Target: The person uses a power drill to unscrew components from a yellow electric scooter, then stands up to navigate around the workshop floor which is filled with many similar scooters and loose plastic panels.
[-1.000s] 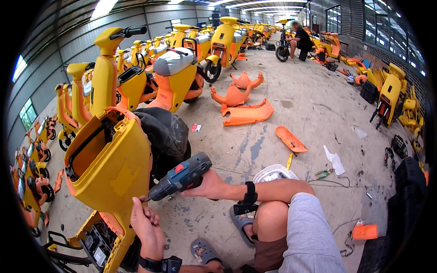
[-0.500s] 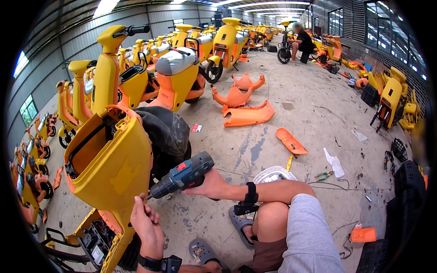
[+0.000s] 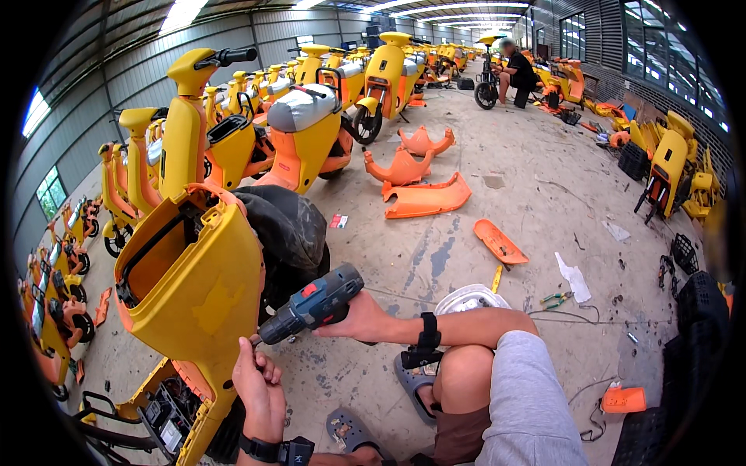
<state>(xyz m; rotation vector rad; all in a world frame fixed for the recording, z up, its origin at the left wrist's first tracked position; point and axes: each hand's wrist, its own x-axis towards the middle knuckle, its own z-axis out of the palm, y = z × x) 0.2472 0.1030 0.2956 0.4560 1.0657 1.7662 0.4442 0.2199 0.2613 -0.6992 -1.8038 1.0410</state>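
My right hand (image 3: 359, 317) grips a dark blue-grey cordless drill (image 3: 312, 304) with a red switch on top; its chuck points left. At the chuck's tip, the thumb and fingers of my left hand (image 3: 261, 388) are closed near the bit; whatever they pinch is too small to make out. Just left of the bit stands a partly stripped yellow scooter body (image 3: 186, 287), its upper compartment uncovered. Below it, the battery or wiring bay (image 3: 167, 415) lies exposed with black parts inside. A black seat-like cover (image 3: 284, 225) sits behind the body.
Orange plastic panels (image 3: 427, 196) lie on the concrete floor ahead, with another orange piece (image 3: 500, 241) nearer. A white container (image 3: 470, 298) is beside my right forearm; pliers (image 3: 556, 300) lie farther right. Rows of yellow scooters (image 3: 307, 140) fill the left. A person (image 3: 516, 74) crouches far back.
The view has shifted slightly. My left hand has moved a little right, staying close to the bit, while the drill remains in my right hand at nearly the same place.
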